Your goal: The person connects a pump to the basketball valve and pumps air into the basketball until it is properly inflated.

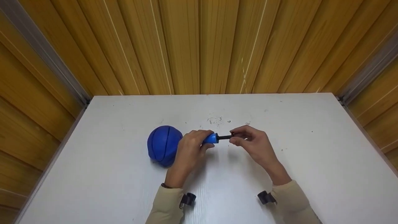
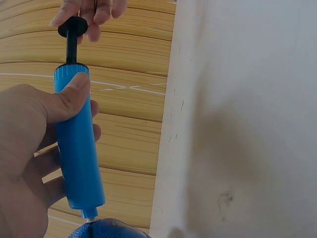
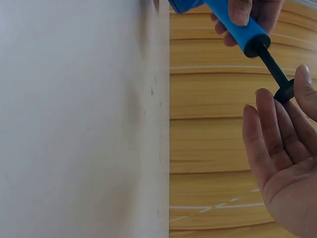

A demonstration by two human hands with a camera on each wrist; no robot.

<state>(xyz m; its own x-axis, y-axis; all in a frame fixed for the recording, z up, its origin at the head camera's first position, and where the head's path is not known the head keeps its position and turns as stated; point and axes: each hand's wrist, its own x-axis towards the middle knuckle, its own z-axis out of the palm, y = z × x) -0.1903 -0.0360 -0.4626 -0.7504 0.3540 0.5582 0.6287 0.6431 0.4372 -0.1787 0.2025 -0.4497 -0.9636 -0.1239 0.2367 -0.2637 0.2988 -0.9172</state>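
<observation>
My left hand (image 1: pixel 190 147) grips the blue barrel of a small hand pump (image 2: pixel 78 144), thumb along one side and fingers curled round the other. The pump's nozzle end meets a blue ball (image 1: pixel 163 144) with dark grooves, which sits on the table to the left. Out of the barrel's other end sticks a black plunger rod (image 2: pixel 72 49), drawn partly out. My right hand (image 1: pixel 253 143) pinches the round black handle (image 3: pixel 285 92) at the rod's end between thumb and fingers. In the head view the left hand hides most of the barrel.
Both hands work above a white table (image 1: pixel 102 174) with small dark marks on its surface. Yellow wood-patterned panels (image 1: pixel 214 46) rise behind it and at both sides. A black wrist mount (image 1: pixel 188 199) sits at each sleeve.
</observation>
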